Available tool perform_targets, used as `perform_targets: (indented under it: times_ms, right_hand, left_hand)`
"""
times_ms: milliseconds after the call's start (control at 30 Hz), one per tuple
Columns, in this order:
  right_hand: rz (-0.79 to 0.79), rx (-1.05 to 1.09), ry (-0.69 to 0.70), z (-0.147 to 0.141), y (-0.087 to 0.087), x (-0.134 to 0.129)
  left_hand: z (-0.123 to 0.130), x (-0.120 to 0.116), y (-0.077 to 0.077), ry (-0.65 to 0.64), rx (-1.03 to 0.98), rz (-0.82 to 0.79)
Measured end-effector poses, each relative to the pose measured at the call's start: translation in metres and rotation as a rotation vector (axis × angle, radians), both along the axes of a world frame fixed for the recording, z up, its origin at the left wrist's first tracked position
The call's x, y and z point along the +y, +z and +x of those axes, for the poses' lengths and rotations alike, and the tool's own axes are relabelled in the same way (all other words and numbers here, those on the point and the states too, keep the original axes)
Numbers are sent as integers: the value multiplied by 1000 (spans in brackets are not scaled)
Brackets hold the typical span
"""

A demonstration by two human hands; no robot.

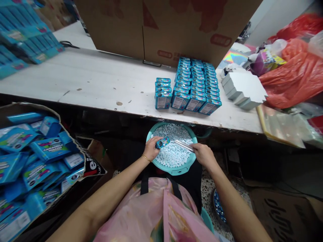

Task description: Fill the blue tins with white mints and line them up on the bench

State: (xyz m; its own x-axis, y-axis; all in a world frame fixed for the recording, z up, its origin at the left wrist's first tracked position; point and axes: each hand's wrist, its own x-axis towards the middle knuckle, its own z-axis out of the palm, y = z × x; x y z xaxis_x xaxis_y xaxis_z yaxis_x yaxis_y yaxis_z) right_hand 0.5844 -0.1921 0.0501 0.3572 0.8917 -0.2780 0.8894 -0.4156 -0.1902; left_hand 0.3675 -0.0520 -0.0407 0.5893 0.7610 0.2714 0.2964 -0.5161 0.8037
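Observation:
My left hand [151,149] is closed around a small blue box [163,143], held tilted over the basin with its end bearing a dark round spot facing up. In my right hand [204,154] is a pair of silver metal tweezers [184,146], gripped at the near end. Their tips point left toward the box, a short gap away from it. Beneath both hands sits a turquoise basin [174,171] filled with small white pellets [173,158]. Whether anything is between the tips is too small to tell.
On the white table [101,80] stand rows of blue boxes [195,84] and a shorter row [163,94], before a large cardboard carton [161,30]. White cartons [243,85] and red bags [295,74] lie right. An open sack [60,117] of blue boxes [50,148] stands left.

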Motion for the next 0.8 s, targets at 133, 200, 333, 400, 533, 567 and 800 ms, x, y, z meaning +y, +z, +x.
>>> perform_targets:
  times_ms: [133,200,333,400,533,567,800]
  right_hand:
    - [-50,-6,-30,-5,-16,1]
    - [-61,10,-39,-7,-22,1]
    - [-40,74,-62,-6,-31,-2]
    - [2,113,-58,-4,-35,-4]
    - [46,151,-77,-2,-39,-8]
    - [49,158,-82,-1,-40,-10]
    - [125,267,-55,-6,-45,-22]
  left_hand:
    - [-10,3,15,48,52,51]
    - [-13,6,31,88,-37,0]
    - [-7,22,63,276,-266,-177]
    - [3,36,74,369,-382,-208]
    - [31,74,82,284,-464,-190]
    - [38,85,82,229,-438,-160]
    - [57,143,74,345,-126,71]
